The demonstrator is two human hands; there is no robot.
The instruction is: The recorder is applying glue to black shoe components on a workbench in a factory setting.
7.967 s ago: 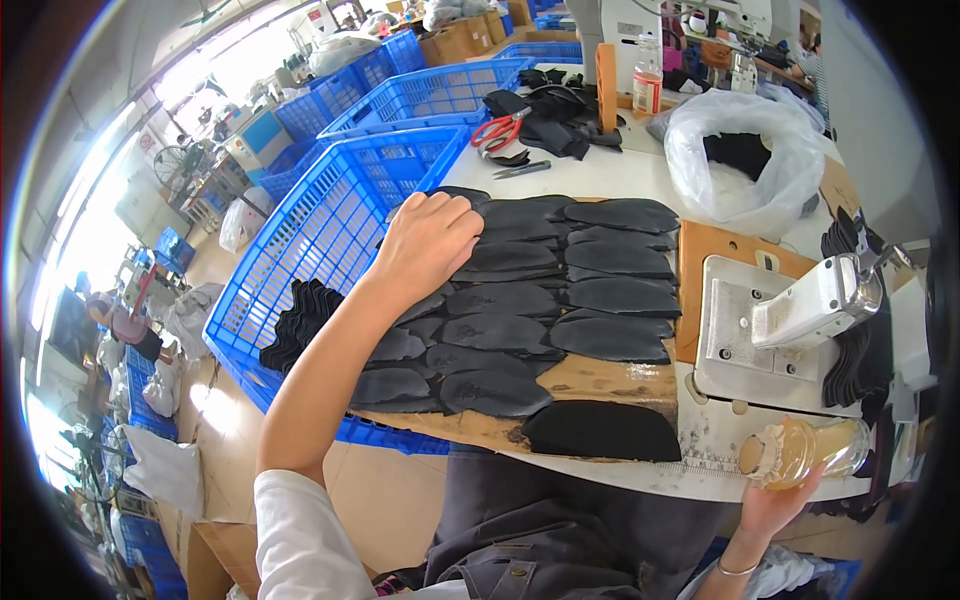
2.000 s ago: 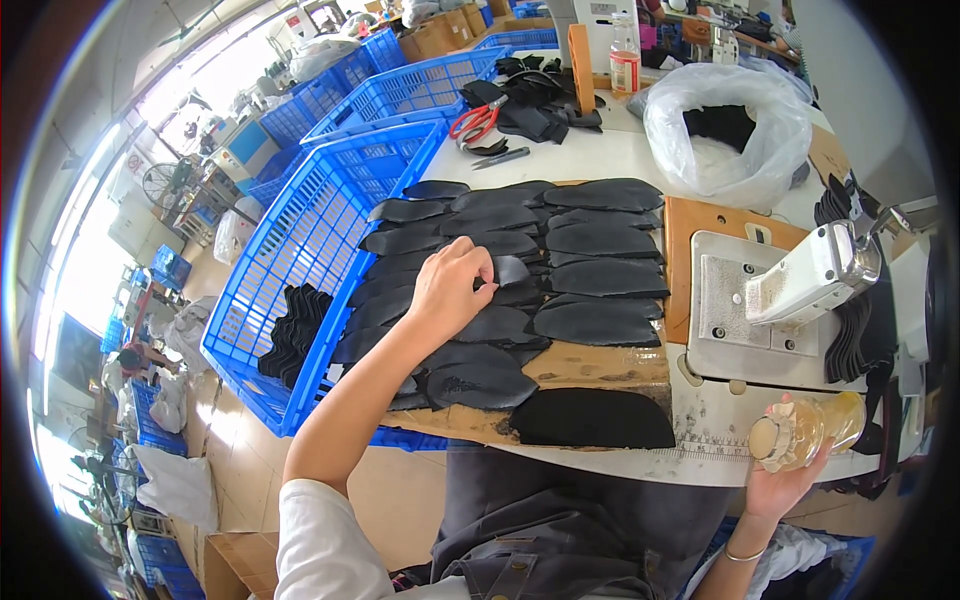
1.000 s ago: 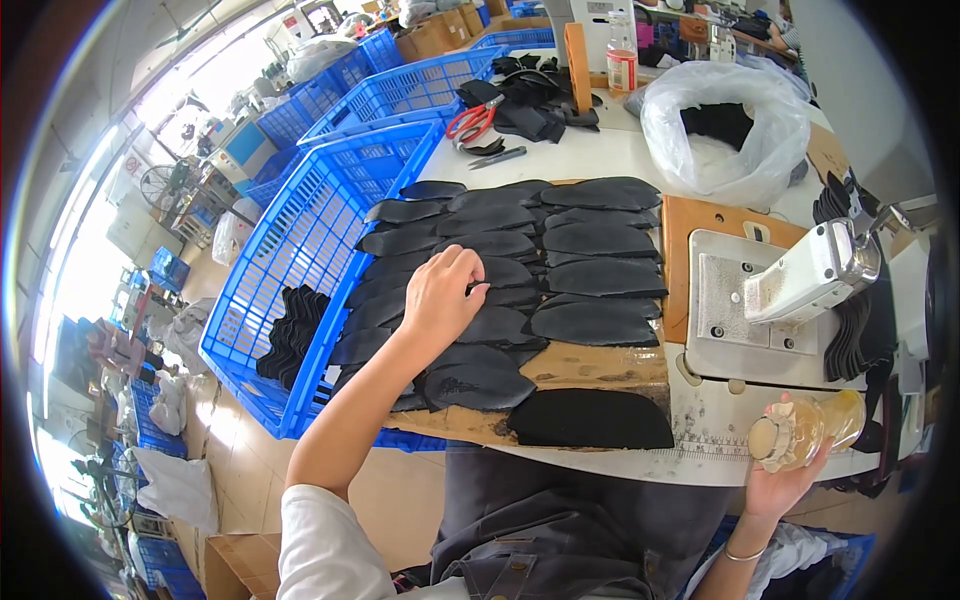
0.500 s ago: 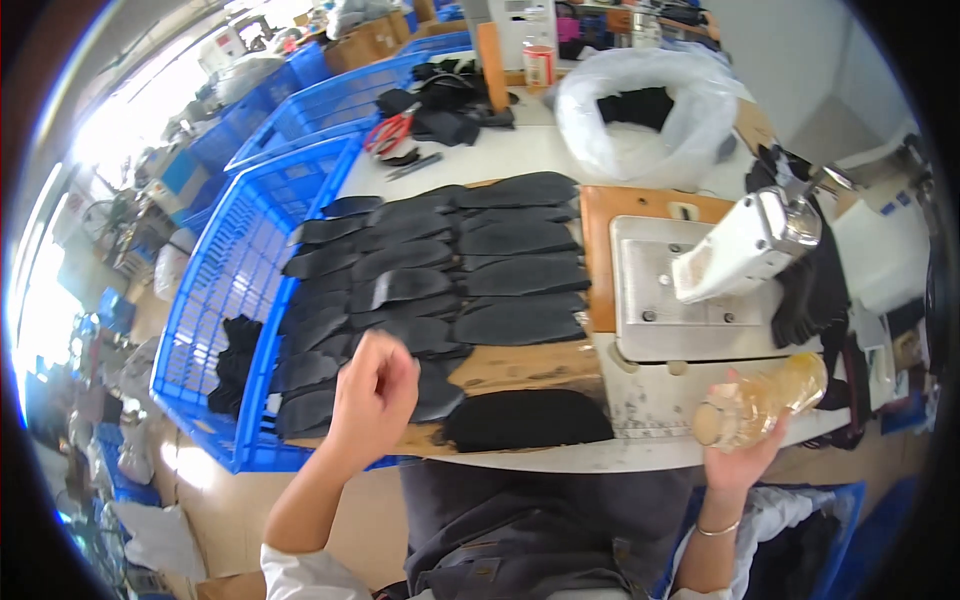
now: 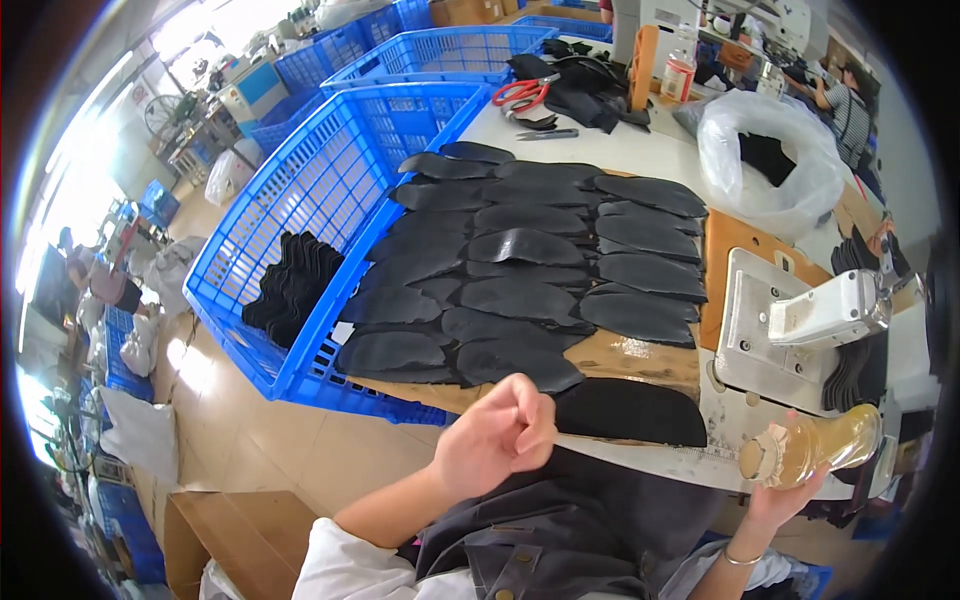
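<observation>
My right hand (image 5: 785, 500) is wrapped round a clear plastic bottle (image 5: 832, 446) with yellowish contents. The bottle lies tilted on its side, its tan end facing left, over the table's front right. My left hand (image 5: 503, 436) hovers at the front edge with curled fingers pressed together; whether something small is between them is hidden. Beyond it, overlapping rows of curved black pieces (image 5: 522, 298) cover a brown board (image 5: 640, 358). A separate dull black piece (image 5: 630, 412) rests at the board's near edge, just right of my left hand.
A white machine (image 5: 830, 310) with a metal plate stands right. Blue baskets (image 5: 290, 200) line the left, one holding black pieces (image 5: 292, 290). Red-handled scissors (image 5: 525, 93), a plastic bag (image 5: 715, 150) and a clear bottle (image 5: 678, 75) sit farther back. An open carton (image 5: 235, 540) is on the floor.
The view has swung left, so the table appears farther right. My left hand has moved from over the rows to the front edge beside the separate black piece. My right hand keeps the bottle.
</observation>
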